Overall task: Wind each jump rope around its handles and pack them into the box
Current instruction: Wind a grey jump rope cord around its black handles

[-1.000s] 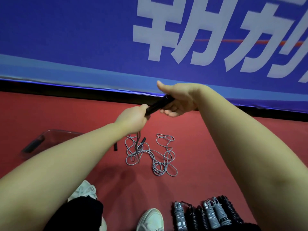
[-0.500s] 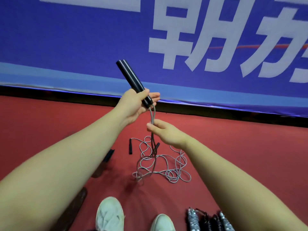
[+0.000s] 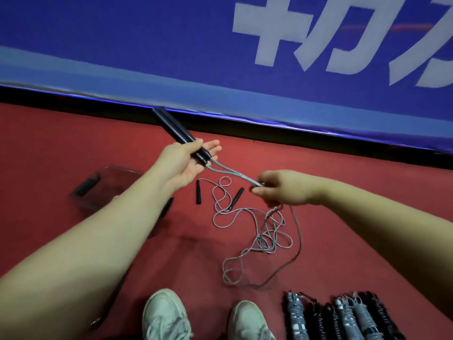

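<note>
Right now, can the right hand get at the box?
Probably not easily: the right hand pinches the rope, and the left forearm crosses between it and the box.

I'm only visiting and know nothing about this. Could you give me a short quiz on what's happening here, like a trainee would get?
1. True or false: the left hand holds two black handles side by side.
2. What does the right hand pinch? A: a ball. B: the gray rope. C: a towel.
3. Fill in the blank: the wound ropes lie on the red ____.

Key: 1 true; 2 B; 3 floor.
</note>
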The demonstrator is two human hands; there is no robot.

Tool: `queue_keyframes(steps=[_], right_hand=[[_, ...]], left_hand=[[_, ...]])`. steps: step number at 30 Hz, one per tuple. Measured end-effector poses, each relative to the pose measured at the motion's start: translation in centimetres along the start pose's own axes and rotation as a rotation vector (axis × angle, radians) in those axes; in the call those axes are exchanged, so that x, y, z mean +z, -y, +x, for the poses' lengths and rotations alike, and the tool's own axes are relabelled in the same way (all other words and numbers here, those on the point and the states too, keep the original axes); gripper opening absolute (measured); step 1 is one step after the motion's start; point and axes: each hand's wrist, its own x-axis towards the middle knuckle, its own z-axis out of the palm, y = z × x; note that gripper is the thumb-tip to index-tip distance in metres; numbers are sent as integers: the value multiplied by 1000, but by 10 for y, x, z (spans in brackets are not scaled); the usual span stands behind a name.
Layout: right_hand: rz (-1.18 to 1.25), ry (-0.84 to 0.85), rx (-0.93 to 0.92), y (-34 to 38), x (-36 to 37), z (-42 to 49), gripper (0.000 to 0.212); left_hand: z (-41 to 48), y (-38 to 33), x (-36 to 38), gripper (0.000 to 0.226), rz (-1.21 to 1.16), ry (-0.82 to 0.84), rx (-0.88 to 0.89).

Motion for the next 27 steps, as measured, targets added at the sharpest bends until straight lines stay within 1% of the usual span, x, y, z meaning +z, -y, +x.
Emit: queue_keyframes(steps=[1, 3, 4, 5, 6, 7, 10, 11, 13, 14, 16, 17, 19, 20, 22, 24, 26, 27], right_hand=[[256, 46, 14, -1, 5, 3, 14], [727, 73, 0, -4, 15, 16, 5], [882, 77, -8, -5, 20, 23, 4], [952, 71, -8, -5, 25, 30, 4], [907, 37, -8, -4, 29, 37, 3], [747, -37, -14, -4, 33, 43, 5], [-70, -309, -47, -13, 40, 54, 25], [-278, -379, -61, -15, 40, 53, 27], [-512, -443, -93, -25, 37, 48, 25], [-573, -423, -103, -32, 36, 46, 25], [-652, -368, -133, -41, 31, 43, 26], [-688, -380, -170, -44, 30, 42, 26], [-713, -453, -261, -48, 27, 39, 26], [-692, -499, -279, -48, 25, 37, 27], [-663, -519, -240, -51, 23, 36, 26], [-547, -507, -226, -57, 26, 34, 31], [-435, -474, -243, -62, 28, 34, 49], [-417, -446, -231, -63, 28, 35, 59]], left_hand=[[1, 2, 3, 18, 18, 24, -2], [5, 6, 8, 17, 124, 51, 34], [8, 8, 10, 17, 193, 63, 66], [11, 11, 12, 18, 270, 77, 101], [14, 14, 12, 18, 359, 90, 137], [17, 18, 12, 16, 472, 93, 181], [28, 37, 4, 5, 947, 58, 315], [30, 44, 1, 7, 1093, 45, 326], [33, 57, -6, 8, 1281, 54, 287], [33, 62, -8, 8, 1328, 98, 251], [32, 72, -9, 6, 1382, 235, 176], [31, 76, -9, 6, 1452, 311, 155], [33, 82, -9, 5, 1639, 437, 100], [35, 85, -10, 7, 1668, 487, 48], [37, 91, -14, 9, 1586, 553, -79], [36, 92, -14, 5, 1430, 596, -234], [33, 93, -14, 10, 1274, 667, -450], [31, 92, -13, 11, 1261, 726, -539]])
